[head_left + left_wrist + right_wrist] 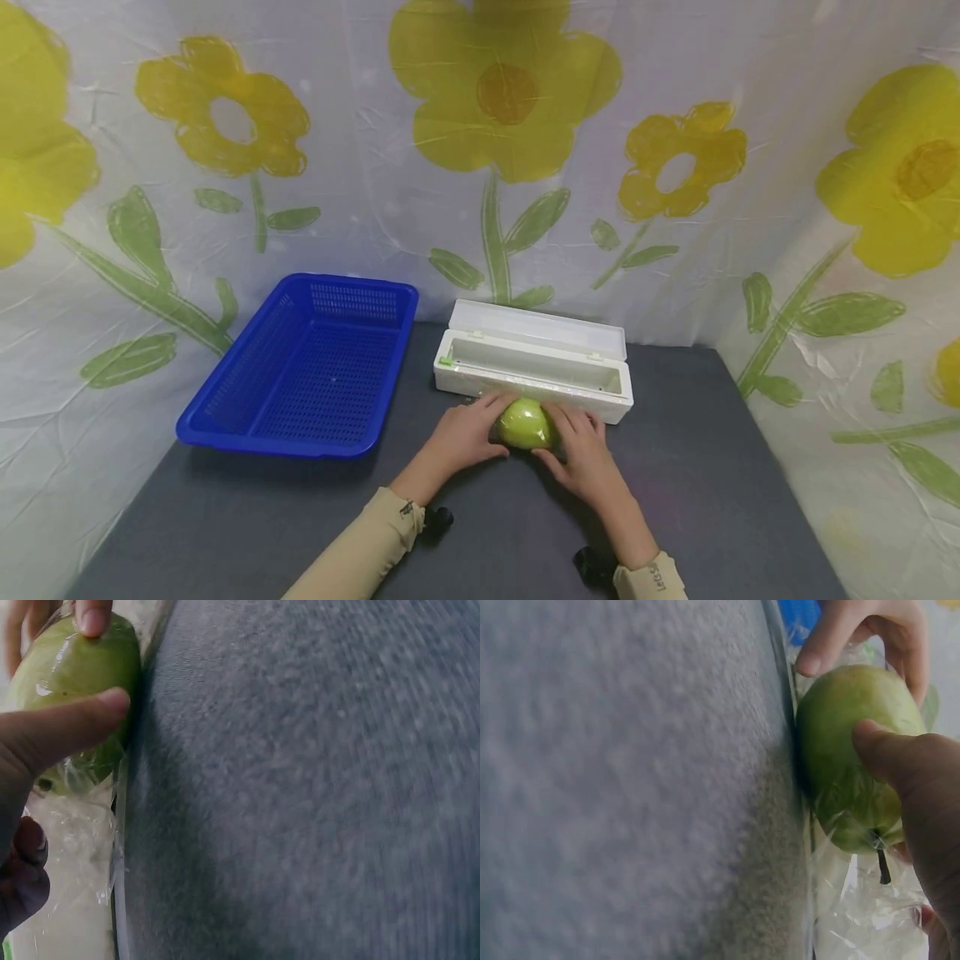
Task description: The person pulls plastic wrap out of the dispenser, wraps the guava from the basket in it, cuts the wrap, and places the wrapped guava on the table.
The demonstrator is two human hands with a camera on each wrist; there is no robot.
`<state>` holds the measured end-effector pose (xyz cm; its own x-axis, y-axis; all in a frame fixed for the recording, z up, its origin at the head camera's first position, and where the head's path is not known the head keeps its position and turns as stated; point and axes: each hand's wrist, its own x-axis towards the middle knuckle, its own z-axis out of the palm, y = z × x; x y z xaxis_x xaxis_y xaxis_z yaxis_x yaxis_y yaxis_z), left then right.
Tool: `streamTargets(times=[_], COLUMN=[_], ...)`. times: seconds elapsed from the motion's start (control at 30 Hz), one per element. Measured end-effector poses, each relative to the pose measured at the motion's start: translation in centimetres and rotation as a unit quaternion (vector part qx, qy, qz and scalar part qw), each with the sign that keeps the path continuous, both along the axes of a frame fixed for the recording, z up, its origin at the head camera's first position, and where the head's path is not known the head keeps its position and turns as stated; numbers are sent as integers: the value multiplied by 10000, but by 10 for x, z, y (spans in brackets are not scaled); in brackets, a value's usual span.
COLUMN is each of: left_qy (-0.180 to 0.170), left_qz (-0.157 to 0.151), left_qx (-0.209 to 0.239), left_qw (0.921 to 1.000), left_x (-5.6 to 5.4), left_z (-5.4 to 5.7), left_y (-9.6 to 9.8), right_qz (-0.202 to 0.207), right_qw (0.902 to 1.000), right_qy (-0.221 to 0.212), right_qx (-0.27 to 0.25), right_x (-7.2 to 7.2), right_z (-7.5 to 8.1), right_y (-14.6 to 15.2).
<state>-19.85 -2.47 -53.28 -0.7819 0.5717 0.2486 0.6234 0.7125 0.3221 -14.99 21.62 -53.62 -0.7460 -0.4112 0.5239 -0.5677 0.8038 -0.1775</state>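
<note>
A green pear [527, 423], its dark stem showing in the right wrist view, lies on its side in front of a white cling film dispenser [480, 385]. Clear plastic film [75, 832] covers part of the fruit and stretches along the dispenser's front. On the pear's left my left hand [465, 433] holds it, thumb on the near face and fingers toward the dispenser. My right hand [587, 450] grips the other side; its thumb presses the skin in the right wrist view, while several fingertips are hidden behind the fruit.
The dispenser's lid [536, 327] stands raised at the back, and a green slider [446, 361] sits at its left end. To the left is a blue plastic basket [277, 446] on the dark grey table [712, 483]. A flowered curtain [360, 167] surrounds the table.
</note>
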Motion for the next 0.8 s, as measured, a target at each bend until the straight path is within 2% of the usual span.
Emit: streamTargets(times=[0.2, 0.33, 0.53, 0.8], left_qy=[411, 468, 194, -327], left_qz=[166, 231, 280, 328], left_qx=[-160, -116, -70, 209], left_qw=[9989, 9986, 9994, 9987], left_x=[0, 0, -2, -7], left_z=[-5, -4, 1, 6], left_y=[9, 12, 14, 15], right_qz=[22, -32, -33, -125], right_qw=[9999, 9995, 9988, 9998], right_qy=[-70, -265, -469, 15], right_qx=[110, 161, 112, -121], right_x=[-2, -1, -1, -4], right_z=[1, 4, 6, 1], right_y=[3, 3, 2, -3])
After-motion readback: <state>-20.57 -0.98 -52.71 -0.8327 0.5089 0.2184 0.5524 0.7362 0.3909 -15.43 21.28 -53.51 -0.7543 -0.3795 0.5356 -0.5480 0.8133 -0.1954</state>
